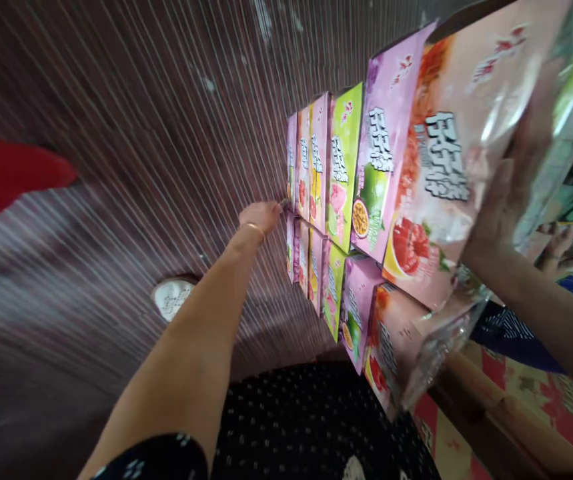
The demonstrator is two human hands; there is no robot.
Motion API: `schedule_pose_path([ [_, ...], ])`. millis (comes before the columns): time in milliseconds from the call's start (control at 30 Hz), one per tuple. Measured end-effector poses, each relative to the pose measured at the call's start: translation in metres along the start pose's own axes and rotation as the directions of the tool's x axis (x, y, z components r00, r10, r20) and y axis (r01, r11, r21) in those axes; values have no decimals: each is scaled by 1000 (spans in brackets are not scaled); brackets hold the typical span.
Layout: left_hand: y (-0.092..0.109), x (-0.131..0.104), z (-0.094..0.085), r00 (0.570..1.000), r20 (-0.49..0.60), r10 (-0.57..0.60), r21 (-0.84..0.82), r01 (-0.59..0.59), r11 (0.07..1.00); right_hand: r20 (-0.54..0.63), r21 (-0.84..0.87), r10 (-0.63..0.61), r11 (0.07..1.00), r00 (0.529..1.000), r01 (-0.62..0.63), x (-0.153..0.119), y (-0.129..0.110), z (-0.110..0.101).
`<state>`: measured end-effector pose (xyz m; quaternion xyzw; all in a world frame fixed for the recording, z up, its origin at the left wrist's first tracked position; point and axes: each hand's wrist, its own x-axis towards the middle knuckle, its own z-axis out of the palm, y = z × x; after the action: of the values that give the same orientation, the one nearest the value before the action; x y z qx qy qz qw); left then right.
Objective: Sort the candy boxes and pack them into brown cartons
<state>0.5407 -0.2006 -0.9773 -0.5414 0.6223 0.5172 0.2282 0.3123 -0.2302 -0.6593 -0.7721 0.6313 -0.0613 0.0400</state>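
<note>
Two rows of pastel snack packs run side by side: pink packs (441, 153), purple packs (381, 153) and green packs (342, 160), printed with fruit and bold characters. At the far end of the rows is my left hand (260, 215), its fingers pinched beside the last purple pack; what they hold is too small to tell. My right hand (499, 207) grips the near pink pack at its outer side, partly hidden behind shiny film. Loose clear plastic film (441, 340) hangs at this near end.
A ribbed brown surface (116, 100) spreads beyond the packs. Red material (11, 170) juts in at left, and a white rounded object (173, 297) lies near my left forearm. Printed cardboard boxes (531, 407) stand lower right. Another person's hand (556, 250) is among packs at right.
</note>
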Motion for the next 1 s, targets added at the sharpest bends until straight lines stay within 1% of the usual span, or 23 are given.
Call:
schedule_pose_path([
  [33, -7, -21, 7, 998, -44, -48, -17, 47, 999, 2, -3, -79, 997, 997, 79, 0, 2, 2],
  [67, -13, -43, 11, 990, -101, -99, -46, 95, 994, -12, -10, -127, 992, 992, 127, 1, 4, 4],
  [100, -15, -65, 12, 978, -155, -142, -79, 131, 988, -29, -20, -127, 992, 991, 126, 3, 5, 7],
  [133, -15, -87, 11, 966, -194, -169, -109, 150, 983, -44, -31, -84, 996, 995, 83, 5, 6, 9],
  [167, -13, -110, 9, 962, -208, -176, -129, 152, 980, -35, -48, -30, 998, 999, 29, 9, 7, 10],
  [233, -5, -156, 7, 969, -186, -161, -154, 133, 979, 34, -86, 54, 995, 998, -51, 16, 6, 6],
  [300, 4, -203, 7, 975, -158, -156, -189, 125, 974, 98, -84, 95, 993, 991, -87, 15, 1, -8],
  [333, 7, -226, 8, 974, -154, -164, -218, 128, 967, 103, -65, 103, 993, 989, -97, 7, -5, -19],
  [367, 11, -248, 8, 971, -159, -176, -249, 133, 959, 86, -33, 102, 995, 991, -99, -6, -12, -32],
  [400, 15, -269, 9, 967, -170, -189, -277, 137, 951, 49, 5, 94, 996, 994, -94, -25, -21, -44],
  [467, 28, -305, 10, 960, -200, -197, -309, 129, 942, -52, 80, 70, 995, 996, -66, -79, -42, -63],
  [533, 49, -330, 8, 962, -222, -157, -301, 85, 950, -90, 75, 86, 994, 992, -79, -139, -60, -66],
  [567, 61, -337, 6, 968, -225, -116, -289, 48, 956, -48, 61, 93, 994, 995, -90, -165, -66, -62],
  [600, 75, -341, 4, 973, -221, -66, -274, 3, 962, 54, 31, 92, 995, 994, -94, -186, -69, -56],
  [633, 89, -341, 2, 976, -215, -17, -253, -39, 967, 132, 3, 113, 993, 985, -115, -201, -69, -48],
  [667, 102, -338, -1, 978, -207, 29, -225, -77, 971, 206, -22, 132, 991, 970, -131, -209, -68, -41],
  [700, 113, -333, -4, 978, -198, 68, -191, -106, 976, 254, -43, 153, 988, 955, -147, -213, -65, -34],
  [767, 128, -321, -10, 976, -185, 117, -126, -142, 982, 287, -64, 180, 984, 941, -169, -209, -58, -27],
  [833, 135, -310, -15, 974, -181, 137, -97, -157, 983, 301, -75, 180, 983, 937, -165, -202, -53, -26],
  [900, 138, -302, -16, 974, -183, 135, -100, -155, 983, 314, -84, 179, 984, 932, -160, -198, -53, -27],
  [967, 141, -301, -8, 972, -195, 130, -106, -152, 983, 323, -90, 176, 984, 930, -155, -197, -56, -27],
  [1000, 142, -304, 1, 972, -195, 128, -111, -151, 982, 322, -96, 179, 983, 930, -156, -197, -57, -26],
])
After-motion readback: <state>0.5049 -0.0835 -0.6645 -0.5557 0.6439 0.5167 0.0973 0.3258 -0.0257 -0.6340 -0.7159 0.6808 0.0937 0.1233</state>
